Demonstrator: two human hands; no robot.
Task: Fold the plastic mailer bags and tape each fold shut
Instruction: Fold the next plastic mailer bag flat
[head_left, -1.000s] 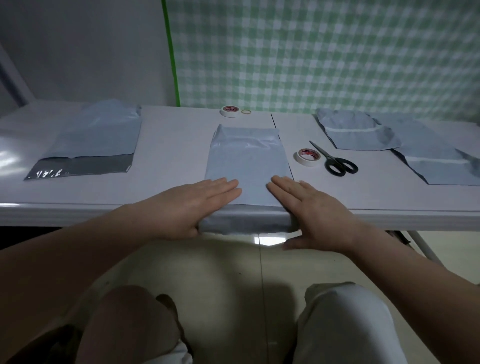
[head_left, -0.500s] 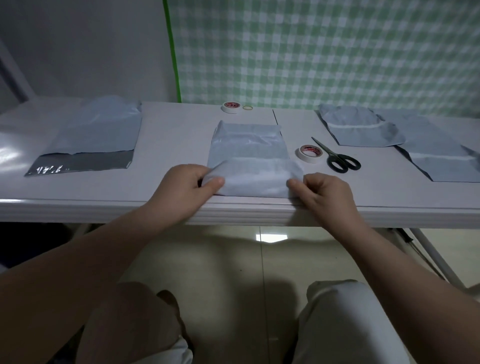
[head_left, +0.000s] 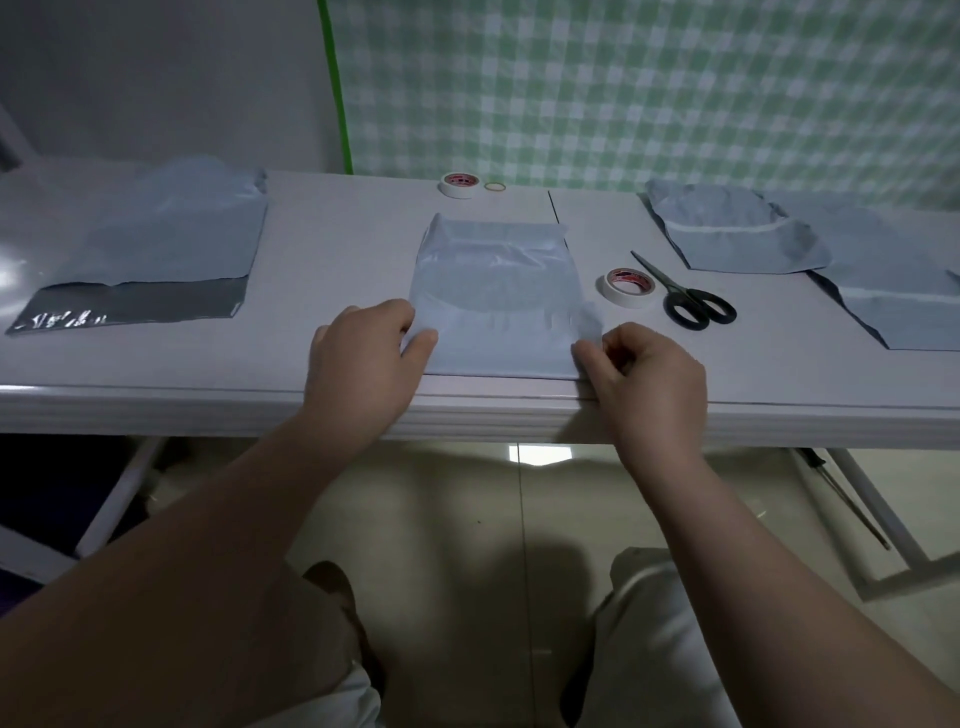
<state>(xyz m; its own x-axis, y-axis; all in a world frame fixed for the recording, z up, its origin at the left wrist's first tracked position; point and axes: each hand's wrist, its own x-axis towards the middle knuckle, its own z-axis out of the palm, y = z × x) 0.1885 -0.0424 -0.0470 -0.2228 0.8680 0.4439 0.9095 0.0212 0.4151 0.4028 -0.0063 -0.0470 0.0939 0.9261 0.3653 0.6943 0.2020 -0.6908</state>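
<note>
Centrally, the mailer bag (head_left: 496, 291) lay at the table's (head_left: 332, 260) near edge, long axis running away from the person, near flap folded up. Left hand (head_left: 363, 358) and right hand (head_left: 647, 374) each pinched a flap corner. Green checked cloth (head_left: 649, 88) hung behind the white table.

A white table (head_left: 322, 249) stands before a grey wall (head_left: 156, 78) and green checked cloth (head_left: 649, 88), over a glossy tiled floor (head_left: 467, 519).
</note>
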